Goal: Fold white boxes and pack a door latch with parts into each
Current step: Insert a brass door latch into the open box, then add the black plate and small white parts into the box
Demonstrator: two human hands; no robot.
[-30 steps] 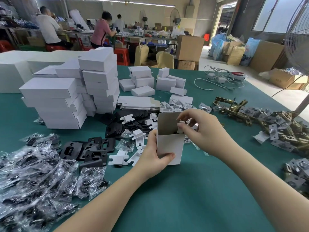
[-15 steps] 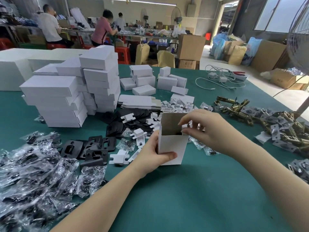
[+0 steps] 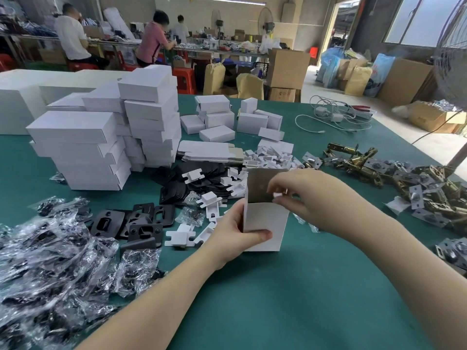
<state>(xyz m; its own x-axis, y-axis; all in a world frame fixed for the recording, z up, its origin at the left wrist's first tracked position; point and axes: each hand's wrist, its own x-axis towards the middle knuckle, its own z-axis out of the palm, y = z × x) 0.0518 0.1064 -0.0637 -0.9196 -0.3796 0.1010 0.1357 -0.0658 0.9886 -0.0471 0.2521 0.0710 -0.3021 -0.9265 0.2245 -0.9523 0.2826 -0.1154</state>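
One white box (image 3: 265,228) stood upright, mouth upward, gripped low by left hand (image 3: 235,238), small white part (image 3: 278,195) pinched by right hand (image 3: 303,198) over the opening

Cables: white charger leads (image 3: 333,116) lie coiled on the far right of the green table (image 3: 278,299).
Fan: standing fan (image 3: 454,54) at right edge.
Cartons: brown boxes (image 3: 286,69) beyond the table.

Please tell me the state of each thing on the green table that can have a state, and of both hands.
Small white cardboard box: upright, top open, lid flap raised.
Left hand: gripping the box's lower side.
Right hand: at the box's opening, pinching a small white piece.
Stacked white boxes: closed, piled.
Flat white box blanks: unfolded.
Brass door latches: loose, heaped.
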